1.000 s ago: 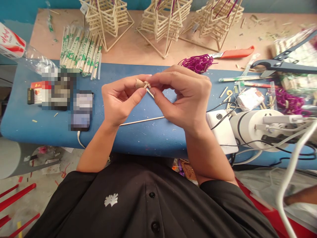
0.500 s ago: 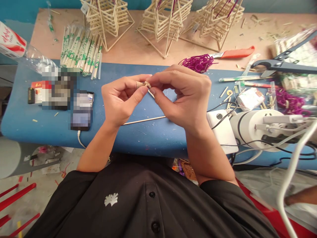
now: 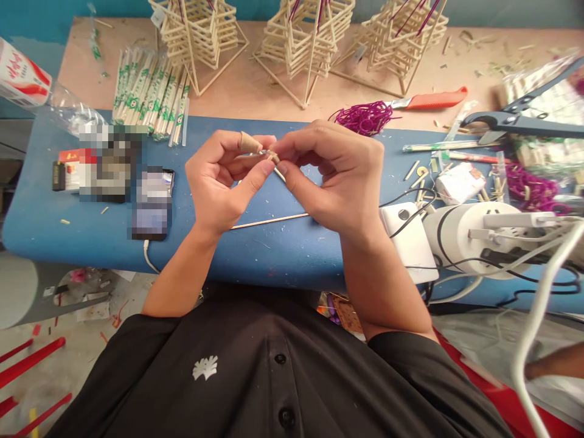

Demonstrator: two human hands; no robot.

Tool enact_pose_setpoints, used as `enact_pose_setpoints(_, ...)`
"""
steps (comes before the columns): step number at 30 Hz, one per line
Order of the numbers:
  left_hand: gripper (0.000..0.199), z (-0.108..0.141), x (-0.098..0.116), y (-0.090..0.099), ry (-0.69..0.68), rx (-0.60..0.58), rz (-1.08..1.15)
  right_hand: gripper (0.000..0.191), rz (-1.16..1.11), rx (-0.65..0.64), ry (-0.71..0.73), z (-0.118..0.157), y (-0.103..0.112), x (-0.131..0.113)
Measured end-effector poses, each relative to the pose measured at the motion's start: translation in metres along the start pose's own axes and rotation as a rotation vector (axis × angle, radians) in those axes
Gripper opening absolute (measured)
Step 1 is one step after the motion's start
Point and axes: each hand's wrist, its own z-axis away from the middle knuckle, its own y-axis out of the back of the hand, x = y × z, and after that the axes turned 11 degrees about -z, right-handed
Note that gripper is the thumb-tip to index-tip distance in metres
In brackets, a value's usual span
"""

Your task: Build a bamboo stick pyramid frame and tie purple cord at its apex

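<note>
Over the blue mat, my left hand (image 3: 219, 182) and my right hand (image 3: 340, 176) meet fingertip to fingertip. Both pinch a thin wooden stick (image 3: 280, 174) at a small joint of pale wood; its exact shape is mostly hidden by the fingers. A tan bandage (image 3: 249, 143) wraps my left index finger, which is raised a little off the joint. Below the hands, another thin wooden stick (image 3: 269, 221) lies across the mat, its right end hidden behind my right hand.
Lattice stick frames (image 3: 308, 45) stand at the back. Wrapped chopsticks (image 3: 150, 94) and a phone (image 3: 152, 207) lie left. Purple cord (image 3: 365, 117), an orange-handled knife (image 3: 438, 98), pruning shears (image 3: 520, 118) and a white power strip (image 3: 474, 234) with cables are on the right.
My left index finger has lifted and bent back from the joint, so its bandage shows more. Both hands stay in nearly the same place.
</note>
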Motion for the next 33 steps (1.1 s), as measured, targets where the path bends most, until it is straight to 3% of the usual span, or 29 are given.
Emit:
enact_pose_setpoints(3, 0.039, -0.001, -0.004, 0.000, 0.008, -0.018, -0.002, 0.015, -0.093, 0.007, -0.002, -0.001, 0.000, 0.001)
enact_pose_setpoints(7, 0.038, -0.001, -0.004, 0.002, 0.024, -0.039, -0.055, 0.010, -0.114, -0.034, -0.093, -0.001, 0.001, 0.006)
enact_pose_setpoints(13, 0.037, -0.003, -0.006, 0.003, 0.016, -0.042, 0.004, 0.010, -0.244, -0.047, -0.080, -0.001, 0.004, 0.014)
enact_pose_setpoints(22, 0.036, -0.004, -0.008, 0.005, 0.036, -0.051, -0.011, 0.025, -0.226, -0.128, -0.117, -0.003, 0.008, 0.022)
enact_pose_setpoints(28, 0.052, -0.005, -0.014, 0.008, 0.052, -0.096, 0.000, 0.030, -0.223, -0.138, -0.088, -0.003, 0.009, 0.024)
enact_pose_setpoints(33, 0.040, -0.005, -0.014, 0.005, 0.031, -0.079, 0.018, 0.032, -0.241, -0.133, -0.076, -0.002, 0.009, 0.023)
